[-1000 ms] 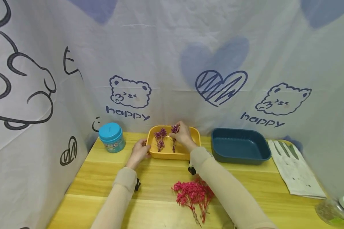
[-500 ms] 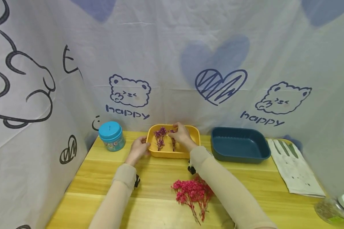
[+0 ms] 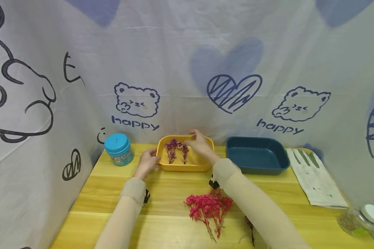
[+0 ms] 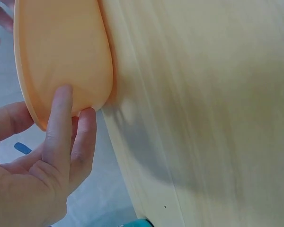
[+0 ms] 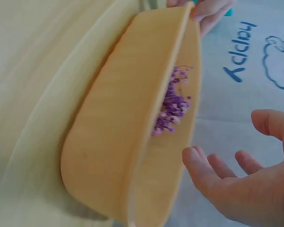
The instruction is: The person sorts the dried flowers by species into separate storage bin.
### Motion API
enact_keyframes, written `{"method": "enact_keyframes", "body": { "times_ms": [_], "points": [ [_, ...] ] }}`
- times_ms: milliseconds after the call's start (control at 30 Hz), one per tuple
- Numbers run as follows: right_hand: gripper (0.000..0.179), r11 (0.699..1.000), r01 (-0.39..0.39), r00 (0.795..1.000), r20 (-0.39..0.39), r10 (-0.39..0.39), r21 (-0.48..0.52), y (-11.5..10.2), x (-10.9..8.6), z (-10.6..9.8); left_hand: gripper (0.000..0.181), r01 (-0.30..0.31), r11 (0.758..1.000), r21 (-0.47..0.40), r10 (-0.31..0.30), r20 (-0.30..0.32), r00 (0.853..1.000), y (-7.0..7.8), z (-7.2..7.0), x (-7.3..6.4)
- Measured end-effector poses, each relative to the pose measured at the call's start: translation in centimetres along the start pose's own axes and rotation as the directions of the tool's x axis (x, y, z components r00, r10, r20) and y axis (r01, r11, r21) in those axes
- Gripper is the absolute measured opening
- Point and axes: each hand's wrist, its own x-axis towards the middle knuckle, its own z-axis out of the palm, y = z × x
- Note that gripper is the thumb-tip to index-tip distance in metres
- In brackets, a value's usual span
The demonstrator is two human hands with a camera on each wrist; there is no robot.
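A yellow tray (image 3: 187,167) stands at the back of the table with two small sprigs of purple dried flowers (image 3: 171,147) lying side by side inside. My left hand (image 3: 147,162) holds the tray's left end. In the left wrist view its thumb is at the rim and its fingers (image 4: 60,118) lie along the outer wall. Above the right part of the tray, my right hand (image 3: 202,145) is spread and holds nothing. The right wrist view shows its thumb and fingers apart beside the rim, with purple blossoms (image 5: 173,106) inside the tray.
Pink dried flowers (image 3: 207,207) lie at the front, with a dark dried bunch (image 3: 250,228) partly under the right sleeve. A dark blue tray (image 3: 258,169), a white glove (image 3: 318,183) and a lidded jar (image 3: 358,221) are on the right. A blue tub (image 3: 119,150) stands left.
My right hand has let go of the second purple sprig, which now lies beside the first, and has lifted slightly to the right. My left hand stays at the tray's end.
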Motion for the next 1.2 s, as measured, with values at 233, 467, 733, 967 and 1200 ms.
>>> {"method": "enact_keyframes", "body": {
  "times_ms": [233,467,733,967,1200],
  "points": [
    [0.057,0.999,0.041,0.999,0.003,-0.041,0.002,-1.2,-2.2,-2.5,0.054,-0.005,1.000,0.015,0.005,0.000,1.000,-0.1,-0.6,0.4],
    [0.057,0.998,0.057,0.998,-0.001,-0.057,0.008,-0.4,-5.3,-5.1,0.054,0.003,1.000,0.010,-0.003,0.009,1.000,-0.1,-0.6,0.6],
    [0.058,0.995,0.093,0.995,-0.032,-0.095,-0.046,1.7,-8.3,-8.2,0.055,0.007,1.000,0.012,-0.007,0.019,1.000,-0.1,-0.4,0.6],
    [0.059,0.994,0.042,0.998,-0.052,-0.047,-0.102,3.4,-11.1,-10.4,0.054,0.028,1.000,0.002,-0.028,0.012,1.000,-0.2,-0.1,0.4],
    [0.059,0.992,0.032,0.998,-0.054,-0.039,-0.120,5.5,-14.1,-12.0,0.054,0.029,0.999,-0.016,-0.029,0.015,0.999,-0.4,0.1,0.2]
  ]
}}
